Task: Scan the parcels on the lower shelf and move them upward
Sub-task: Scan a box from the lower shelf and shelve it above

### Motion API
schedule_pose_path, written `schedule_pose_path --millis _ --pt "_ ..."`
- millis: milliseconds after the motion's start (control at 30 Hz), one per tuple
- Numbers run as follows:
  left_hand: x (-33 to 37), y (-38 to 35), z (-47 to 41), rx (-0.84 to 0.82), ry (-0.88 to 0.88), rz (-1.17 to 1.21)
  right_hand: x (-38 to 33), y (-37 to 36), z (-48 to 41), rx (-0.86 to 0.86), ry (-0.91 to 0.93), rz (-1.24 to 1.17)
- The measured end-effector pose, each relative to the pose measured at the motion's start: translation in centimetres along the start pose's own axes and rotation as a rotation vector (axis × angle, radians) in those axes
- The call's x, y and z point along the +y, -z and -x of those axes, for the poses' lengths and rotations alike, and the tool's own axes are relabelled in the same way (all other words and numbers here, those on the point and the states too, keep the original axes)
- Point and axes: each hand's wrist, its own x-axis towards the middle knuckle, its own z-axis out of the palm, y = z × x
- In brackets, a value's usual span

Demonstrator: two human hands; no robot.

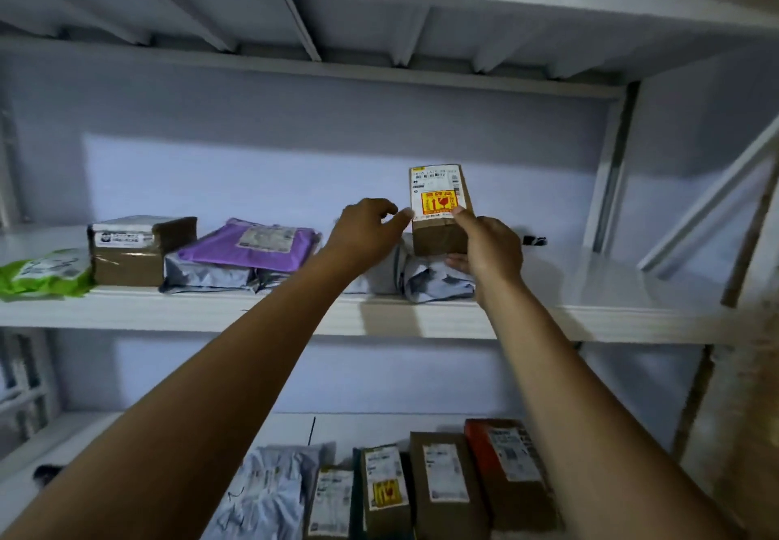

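Here, the carton (440,210) stands upright at the upper shelf (168,312), held in our right grip (489,253).
We have the right grip clamped on the carton's lower right side, with the thumb on the labelled front and the fingers under the base. Our left grip (366,236) touches the carton's left edge with one fingertip, its other fingers curled; we cannot tell whether it pinches. The carton's base meets a grey mailer bag (434,282). Further left lie a purple mailer (248,244), a brown box (126,257) and a green bag (42,272). On the lower shelf (84,434), labelled cartons (447,484) stand side by side, beside pale mailer bags (269,493).
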Motion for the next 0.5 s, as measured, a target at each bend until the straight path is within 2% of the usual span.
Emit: schedule_pose_path --millis 167,433,500 --pt "0.6 -1.5 0.3 -0.066 -0.027 -0.322 -0.4 0.5 -2.9 0.002 0.092 0.366" --pt "-0.2 -2.4 0.0 -0.077 0.005 -0.407 0.9 -1.3 -3.3 -0.045 0.155 0.78" --pt "-0.4 -2.6 0.0 -0.07 -0.022 -0.467 1.3 -1.6 -3.1 -0.012 0.253 0.862"
